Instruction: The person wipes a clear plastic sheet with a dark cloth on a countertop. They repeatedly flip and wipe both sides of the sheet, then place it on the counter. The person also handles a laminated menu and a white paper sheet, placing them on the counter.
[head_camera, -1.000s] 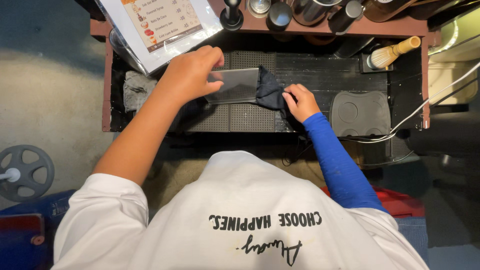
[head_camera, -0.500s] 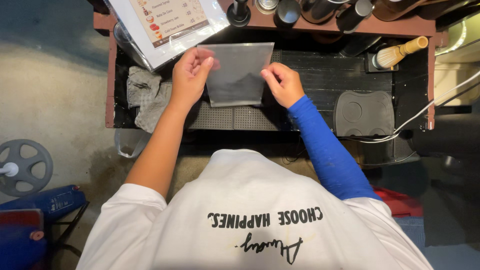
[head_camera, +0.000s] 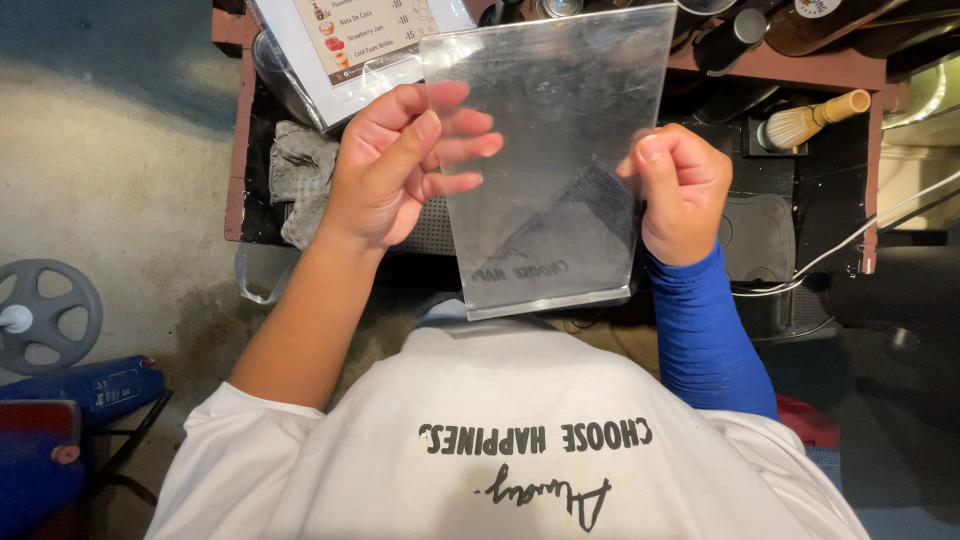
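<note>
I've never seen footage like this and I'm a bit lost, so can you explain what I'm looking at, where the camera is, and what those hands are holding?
There is no machine here. The camera sits on a person's head and looks straight down, so you see their white shirt at the bottom and their own two bare hands above it. The left hand and the right hand, which has a blue sleeve, hold a clear plastic sheet by its two side edges, lifted above a dark counter. A dark cloth shows through the sheet near the right hand. On the counter lie a grey rag, a small bamboo whisk and a menu card in a clear stand. To the left is bare concrete floor.
</note>
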